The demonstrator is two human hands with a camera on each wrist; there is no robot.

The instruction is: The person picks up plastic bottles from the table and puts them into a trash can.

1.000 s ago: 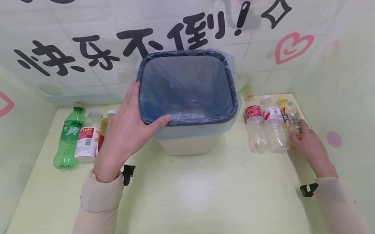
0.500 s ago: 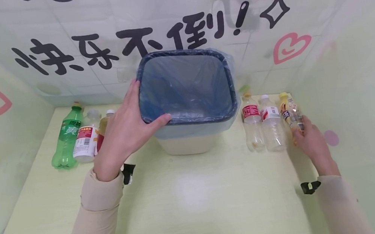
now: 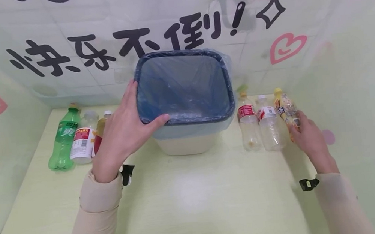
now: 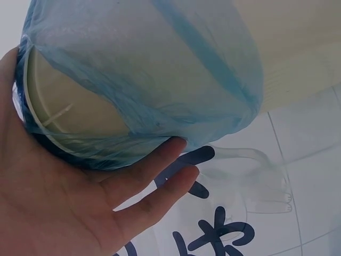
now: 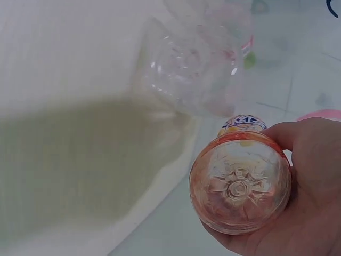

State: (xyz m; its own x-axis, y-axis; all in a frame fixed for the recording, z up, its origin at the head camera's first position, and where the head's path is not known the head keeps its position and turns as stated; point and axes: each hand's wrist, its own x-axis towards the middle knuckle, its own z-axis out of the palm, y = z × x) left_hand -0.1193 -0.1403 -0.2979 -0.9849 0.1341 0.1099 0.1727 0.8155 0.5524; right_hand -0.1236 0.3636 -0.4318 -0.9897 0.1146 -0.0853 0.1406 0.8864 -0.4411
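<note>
A cream trash bin (image 3: 187, 145) with a dark rim and a thin bluish liner bag (image 3: 185, 91) stands at the back middle of the table. My left hand (image 3: 121, 132) holds its left side, thumb over the rim and fingers along the outside; the left wrist view shows the liner (image 4: 176, 80) against those fingers. On the right, my right hand (image 3: 311, 139) grips the lower part of a plastic bottle (image 3: 286, 109) with a yellow cap and yellow printed label. Its round clear base (image 5: 240, 186) faces the right wrist camera, with the hand wrapped round the side.
Beside the held bottle lie a red-labelled bottle (image 3: 249, 126) and a clear white-capped bottle (image 3: 270, 128). At left are a green bottle (image 3: 62, 142), a white-and-red-labelled bottle (image 3: 82, 142) and another partly behind my left hand. Printed sheets line the back and sides.
My right hand has taken hold of the yellow-capped bottle and tilted and shifted it slightly away from its neighbour. The left hand stays on the bin. The whole view drifts slightly.
</note>
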